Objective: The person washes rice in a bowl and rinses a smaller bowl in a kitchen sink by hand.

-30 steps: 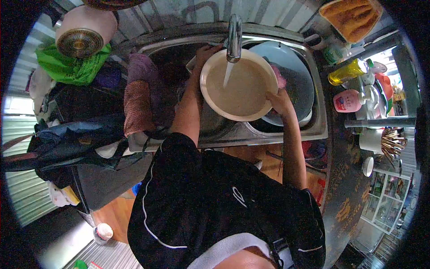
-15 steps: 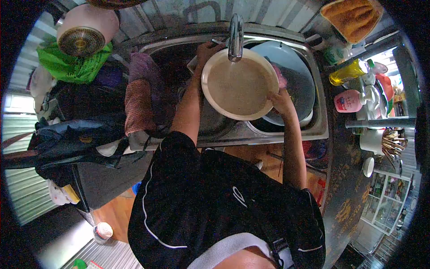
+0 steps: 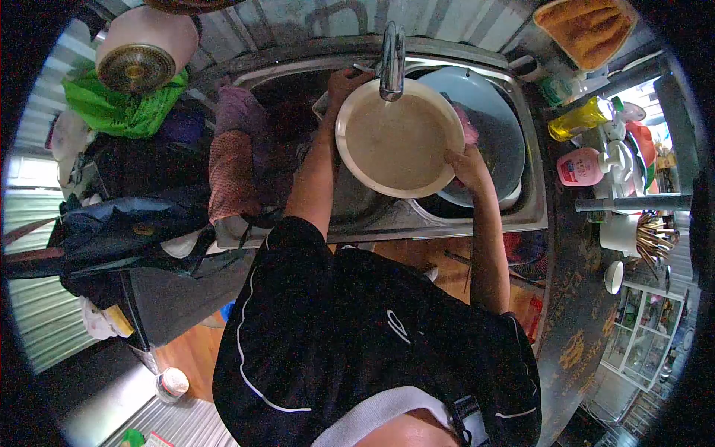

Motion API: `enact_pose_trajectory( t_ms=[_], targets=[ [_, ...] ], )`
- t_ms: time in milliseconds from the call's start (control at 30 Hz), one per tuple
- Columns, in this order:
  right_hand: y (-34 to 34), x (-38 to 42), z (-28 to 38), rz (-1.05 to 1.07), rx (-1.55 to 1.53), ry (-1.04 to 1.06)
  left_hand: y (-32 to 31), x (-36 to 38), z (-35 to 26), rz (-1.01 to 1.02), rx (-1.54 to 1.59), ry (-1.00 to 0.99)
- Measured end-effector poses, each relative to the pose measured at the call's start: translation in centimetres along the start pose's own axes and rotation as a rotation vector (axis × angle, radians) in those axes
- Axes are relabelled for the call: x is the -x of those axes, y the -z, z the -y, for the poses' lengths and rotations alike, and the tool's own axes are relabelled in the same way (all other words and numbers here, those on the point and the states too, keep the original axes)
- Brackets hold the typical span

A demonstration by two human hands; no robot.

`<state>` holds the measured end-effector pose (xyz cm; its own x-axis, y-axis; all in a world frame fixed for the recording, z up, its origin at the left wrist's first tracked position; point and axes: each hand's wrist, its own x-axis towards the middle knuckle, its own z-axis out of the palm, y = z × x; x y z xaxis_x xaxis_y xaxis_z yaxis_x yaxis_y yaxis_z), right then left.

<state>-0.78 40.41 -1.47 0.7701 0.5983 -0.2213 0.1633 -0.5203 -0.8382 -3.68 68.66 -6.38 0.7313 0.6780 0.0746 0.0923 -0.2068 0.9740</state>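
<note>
A round cream basin [image 3: 401, 192] with greyish-brown contents is tilted slightly under the chrome faucet [image 3: 393, 63]. My right hand [image 3: 469, 165] grips its lower right rim, thumb over the edge. My left hand [image 3: 345, 86] is at the basin's upper left, close by the small faucet lever [image 3: 363, 68]; its fingers are dark and partly hidden, so I cannot tell what they grip. Behind the right side of the basin, a large blue-grey bowl [image 3: 495, 112] fills the right sink bowl. Something pink [image 3: 468, 127] shows between the two.
The steel double sink [image 3: 532, 212] has cloths [image 3: 232, 175] hanging over its left edge. A yellow liquid bottle [image 3: 572, 128] and a pink pump bottle [image 3: 581, 167] stand on the right. Further left are a green bag [image 3: 123, 104] and a hanging pan [image 3: 145, 45].
The basin's lower rim has risen very slightly. Both hands keep practically the same places.
</note>
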Motion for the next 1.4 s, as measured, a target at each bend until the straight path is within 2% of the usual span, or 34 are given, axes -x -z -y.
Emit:
enact_pose_trajectory(
  t_ms=[67,167,233,267,333,400,467,533,600,667,733,767,833,867,933,967,1033,1067,1167,1200,1300,1333,1400],
  targets=[
    [-0.1,-0.9,-1.7,-0.003,0.086,0.004,0.1,-0.3,0.6,0.014,-0.048,-0.02],
    [0.1,0.0,0.0,-0.014,0.089,0.021,0.2,-0.1,0.0,0.056,-0.073,-0.114],
    [0.1,-0.1,-0.1,-0.003,0.076,0.036,-0.2,-0.6,0.1,0.027,-0.39,-0.144],
    [0.1,-0.2,-0.3,0.003,0.069,0.04,-0.2,-1.1,0.3,0.026,-0.389,-0.145],
    [0.0,0.0,-0.1,0.002,0.02,0.104,0.0,-1.5,-0.1,-0.02,-0.644,-0.483],
    [0.0,-0.3,-0.4,-0.009,-0.022,0.165,0.1,-1.6,-0.4,0.034,-0.658,-0.522],
    [0.0,-1.1,-2.0,0.013,0.072,0.05,0.1,-2.1,-0.2,0.09,-0.674,-0.56],
    [0.0,-0.2,-0.3,-0.005,0.056,0.064,0.0,-2.7,0.0,0.194,-0.568,-0.54],
    [0.1,0.0,0.2,-0.022,0.042,0.078,-0.1,-2.5,-0.2,0.194,-0.619,-0.504],
    [0.2,-0.2,-0.3,0.024,0.086,-0.011,0.0,-1.9,-0.8,0.194,-0.672,-0.464],
    [0.0,-0.4,-0.7,-0.001,0.063,0.07,-0.1,-2.4,0.3,0.1,-0.769,-0.675],
    [-0.1,-0.5,-1.1,-0.014,0.051,0.111,-0.2,-2.8,1.0,0.1,-0.771,-0.676],
    [-0.4,-0.8,-1.9,-0.044,0.029,0.175,-0.3,-4.0,3.1,0.325,-0.482,-0.426],
    [-0.5,-0.9,-2.3,-0.062,0.02,0.198,-0.3,-3.7,3.6,0.325,-0.482,-0.426],
    [0.0,-0.4,-0.8,-0.033,0.025,0.123,0.2,-0.7,2.7,0.26,-0.06,-0.04],
    [0.1,-0.2,-0.3,-0.002,0.028,0.048,0.9,0.6,2.0,0.261,-0.058,-0.041],
    [-0.2,-0.4,-1.0,-0.01,-0.035,0.111,2.5,3.5,-0.3,0.297,0.334,0.212],
    [-0.3,-0.4,-1.3,-0.019,-0.099,0.175,3.0,5.6,-2.0,0.303,0.331,0.21],
    [0.4,0.7,1.1,0.045,-0.078,0.112,3.6,10.8,-5.4,0.263,0.466,0.326],
    [0.6,0.9,1.3,0.065,-0.071,0.09,3.5,11.5,-5.6,0.241,0.521,0.426],
    [-0.4,-0.5,-1.5,-0.001,-0.153,0.091,3.8,13.1,-6.1,0.233,0.607,0.577],
    [-0.7,-1.0,-2.2,-0.092,-0.08,0.302,3.3,12.8,-5.2,0.227,0.657,0.596],
    [0.4,-0.6,-3.0,-0.218,0.006,0.503,2.6,12.4,-4.5,0.252,0.7,0.612]
  ],
)
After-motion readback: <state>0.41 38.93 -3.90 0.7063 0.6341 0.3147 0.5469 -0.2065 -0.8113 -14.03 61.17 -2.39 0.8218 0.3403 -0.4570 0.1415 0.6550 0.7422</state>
